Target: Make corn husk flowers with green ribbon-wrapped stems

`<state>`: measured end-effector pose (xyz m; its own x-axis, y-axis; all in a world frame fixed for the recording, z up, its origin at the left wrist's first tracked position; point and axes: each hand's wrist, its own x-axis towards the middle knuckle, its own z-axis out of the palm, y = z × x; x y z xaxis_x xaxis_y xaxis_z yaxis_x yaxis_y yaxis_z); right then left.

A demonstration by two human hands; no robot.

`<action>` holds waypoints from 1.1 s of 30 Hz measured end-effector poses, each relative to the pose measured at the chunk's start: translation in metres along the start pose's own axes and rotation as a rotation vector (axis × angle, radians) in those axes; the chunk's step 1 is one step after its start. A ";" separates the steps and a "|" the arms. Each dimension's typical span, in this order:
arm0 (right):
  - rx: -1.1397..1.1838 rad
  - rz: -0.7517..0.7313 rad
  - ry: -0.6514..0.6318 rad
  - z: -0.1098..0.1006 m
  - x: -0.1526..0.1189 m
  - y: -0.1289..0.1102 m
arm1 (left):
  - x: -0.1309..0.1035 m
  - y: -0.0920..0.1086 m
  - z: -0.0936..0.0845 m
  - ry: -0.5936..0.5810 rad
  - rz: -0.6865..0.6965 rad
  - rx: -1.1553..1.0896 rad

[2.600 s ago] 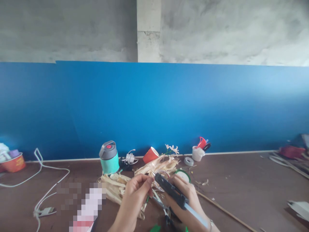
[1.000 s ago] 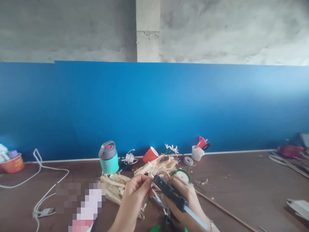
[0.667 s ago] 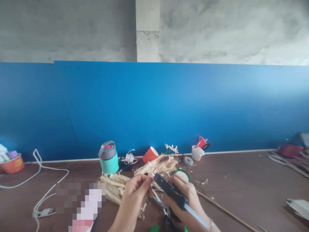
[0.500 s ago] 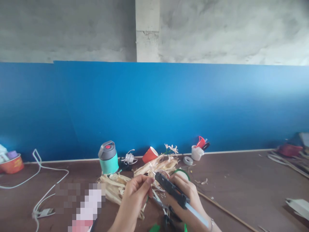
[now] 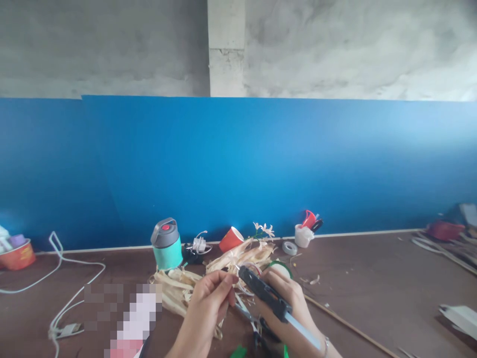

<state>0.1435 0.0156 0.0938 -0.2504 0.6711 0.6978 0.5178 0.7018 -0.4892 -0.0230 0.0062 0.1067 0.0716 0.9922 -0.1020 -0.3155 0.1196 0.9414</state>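
My right hand [image 5: 285, 293] is wrapped round a black glue gun [image 5: 263, 292] with a pale glue stick [image 5: 303, 330] jutting from its back end. The gun's nozzle points up and left, close to the fingertips of my left hand [image 5: 216, 296]. Those fingers are pinched together; whatever is in them is too small or hidden to make out. Behind and beside the hands lie dried corn husks [image 5: 238, 256]. Under the gun, partly covered by my right hand, are scissors [image 5: 246, 313]. White flowers [image 5: 264, 229] on a green stem rest on the husks at the back.
A turquoise jar [image 5: 167, 251] with a grey lid stands behind the husks. Further right are a tipped orange cup [image 5: 231, 239], a tape roll [image 5: 289, 248] and a white cup of tools [image 5: 303, 236]. A thin stick [image 5: 346, 323] lies at right, white cable [image 5: 80, 278] at left.
Both hands and the glue gun hold almost the same pose. The whole view has shifted very slightly; nothing has been picked up or let go.
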 end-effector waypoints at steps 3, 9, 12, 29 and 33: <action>-0.006 -0.016 0.007 -0.001 0.002 -0.001 | 0.001 -0.002 -0.002 -0.023 -0.016 -0.018; 0.003 -0.008 -0.002 -0.001 0.000 -0.001 | 0.003 -0.001 -0.005 -0.103 -0.056 -0.079; 0.014 -0.005 0.002 0.000 -0.001 -0.001 | 0.003 0.000 -0.004 -0.112 -0.068 -0.097; 0.027 -0.003 0.003 0.000 -0.004 0.000 | 0.002 0.001 -0.004 -0.078 -0.006 0.011; 0.001 -0.008 -0.011 -0.001 -0.005 0.001 | 0.000 0.000 -0.003 -0.053 0.028 0.051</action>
<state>0.1459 0.0130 0.0906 -0.2637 0.6683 0.6956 0.5146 0.7074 -0.4846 -0.0253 0.0065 0.1056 0.1139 0.9917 -0.0596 -0.2699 0.0886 0.9588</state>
